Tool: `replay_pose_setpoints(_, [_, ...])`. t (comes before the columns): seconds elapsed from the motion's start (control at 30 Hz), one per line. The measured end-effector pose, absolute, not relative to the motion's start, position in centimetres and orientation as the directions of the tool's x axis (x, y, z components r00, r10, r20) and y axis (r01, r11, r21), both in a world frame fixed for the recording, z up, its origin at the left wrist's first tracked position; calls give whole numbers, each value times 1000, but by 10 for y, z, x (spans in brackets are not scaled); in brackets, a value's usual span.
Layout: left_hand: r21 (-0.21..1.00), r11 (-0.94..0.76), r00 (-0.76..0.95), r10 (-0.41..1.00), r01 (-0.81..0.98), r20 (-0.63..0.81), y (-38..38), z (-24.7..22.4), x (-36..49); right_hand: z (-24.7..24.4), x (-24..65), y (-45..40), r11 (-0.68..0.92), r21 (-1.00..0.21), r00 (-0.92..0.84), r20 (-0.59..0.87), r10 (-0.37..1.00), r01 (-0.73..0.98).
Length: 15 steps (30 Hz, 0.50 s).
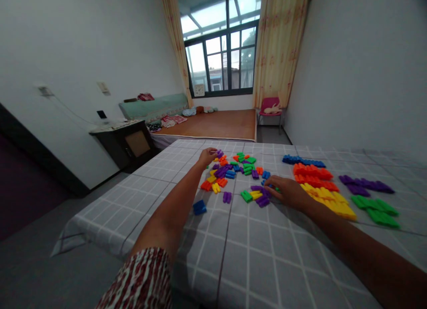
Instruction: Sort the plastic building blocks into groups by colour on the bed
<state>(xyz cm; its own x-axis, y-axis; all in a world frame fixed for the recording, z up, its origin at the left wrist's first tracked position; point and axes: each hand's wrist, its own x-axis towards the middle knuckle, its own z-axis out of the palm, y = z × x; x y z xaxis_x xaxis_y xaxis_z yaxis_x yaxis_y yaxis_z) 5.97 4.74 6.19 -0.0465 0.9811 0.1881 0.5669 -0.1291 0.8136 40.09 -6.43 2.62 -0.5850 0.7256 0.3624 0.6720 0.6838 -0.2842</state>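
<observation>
At the far side of the loose pile, my left hand (207,156) has its fingers closed on a small purple building block (219,153). My right hand (280,189) is low over the pile's right edge, palm down. Its thumb and fingers look apart, with the fingertips beside purple blocks (263,201) and a partly hidden blue block. A bit of green shows under that palm. Near it lie a green block (246,196) and a yellow block (256,195). Between my hands spread mixed blocks, such as orange blocks (206,185) and green blocks (248,168).
On the right, blocks lie grouped by colour: blue row (303,161), orange rows (315,177), yellow group (328,201), purple group (366,184) and green group (376,209). A lone blue block (199,207) sits nearer me on the checked tablecloth (260,255). Beyond are a bed and a chair.
</observation>
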Motion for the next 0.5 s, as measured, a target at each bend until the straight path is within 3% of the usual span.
replay_pose_setpoints(0.1, [941, -159, 145, 982, 299, 120, 23, 58, 97, 27, 398, -59, 678, -407, -477, 493, 727, 612])
replay_pose_setpoints(0.17, [994, -93, 322, 944, 62, 69, 4, 52, 126, 28, 396, -56, 689, -452, -424, 557, 714, 566])
replay_pose_setpoints(0.23, [998, -7, 445, 895, -67, 36, -13, 45, 155, 27, 395, -53, 702, -460, -400, 593, 699, 544])
replay_pose_setpoints(0.4, [986, 47, 484, 874, -161, 37, -32, 35, 209, 25, 399, -51, 711, -447, -407, 600, 688, 543])
replay_pose_setpoints(0.5, [994, -99, 416, 903, -38, 106, -26, 34, 212, 38, 424, -38, 674, -433, -365, 601, 711, 599])
